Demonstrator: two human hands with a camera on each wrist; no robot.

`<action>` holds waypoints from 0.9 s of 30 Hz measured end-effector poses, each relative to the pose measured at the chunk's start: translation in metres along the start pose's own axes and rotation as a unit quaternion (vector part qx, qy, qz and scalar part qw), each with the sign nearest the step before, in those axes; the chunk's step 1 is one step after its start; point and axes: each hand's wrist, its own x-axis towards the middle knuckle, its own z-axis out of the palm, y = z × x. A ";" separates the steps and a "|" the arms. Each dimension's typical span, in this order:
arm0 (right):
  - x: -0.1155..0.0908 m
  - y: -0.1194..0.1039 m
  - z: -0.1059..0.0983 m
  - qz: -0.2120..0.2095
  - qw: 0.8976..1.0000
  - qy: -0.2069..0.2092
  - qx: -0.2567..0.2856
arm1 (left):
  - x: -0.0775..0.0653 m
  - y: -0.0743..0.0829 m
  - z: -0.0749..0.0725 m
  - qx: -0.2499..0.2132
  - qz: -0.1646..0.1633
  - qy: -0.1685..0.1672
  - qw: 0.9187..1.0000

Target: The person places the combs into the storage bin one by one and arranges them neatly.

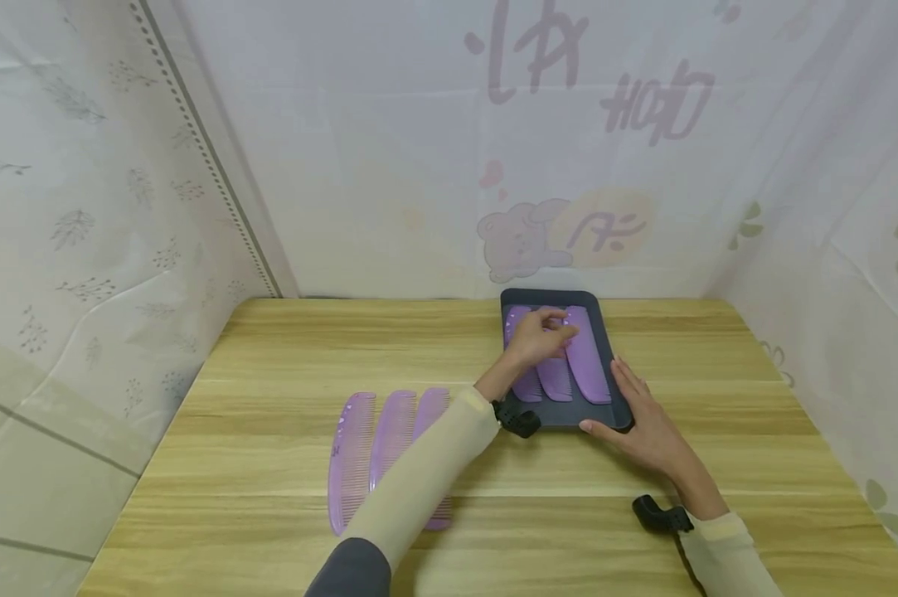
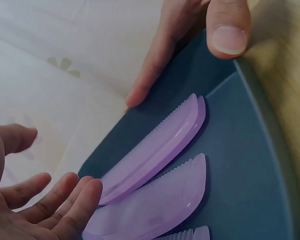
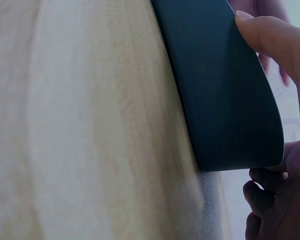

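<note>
A dark blue-grey tray [image 1: 568,415] stands on the table near its back edge. Purple combs lie lengthwise in it: a right one [image 1: 589,365], a middle one [image 1: 557,386] and a left one [image 1: 525,388]. The left wrist view shows the right-hand comb [image 2: 155,150] doubled, one stacked on another. Over the combs hovers my left hand [image 1: 536,338], fingers spread loosely with nothing between them. My right hand [image 1: 648,427] grips the tray's near right corner, thumb on the near rim and fingers along the right side.
Three more purple combs lie side by side on the wooden table [image 1: 269,464]: a left one [image 1: 340,460], a middle one [image 1: 390,423] and a right one [image 1: 430,405], partly hidden by the left forearm. Printed curtains [image 1: 374,166] surround the table's back and sides.
</note>
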 end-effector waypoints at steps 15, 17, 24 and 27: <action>0.003 -0.002 0.003 0.004 1.000 -0.002 -0.008 | -0.035 0.007 -0.026 0.129 0.071 -0.018 0.989; 0.003 -0.002 0.003 0.004 1.000 -0.002 -0.007 | -0.042 0.006 -0.030 0.127 0.074 -0.021 0.989; 0.001 0.001 0.002 0.005 1.000 -0.004 -0.011 | -0.060 0.005 -0.044 0.148 0.080 -0.024 0.985; 0.001 0.003 0.002 0.005 1.000 -0.002 -0.013 | -0.066 0.004 -0.050 0.159 0.086 -0.025 0.983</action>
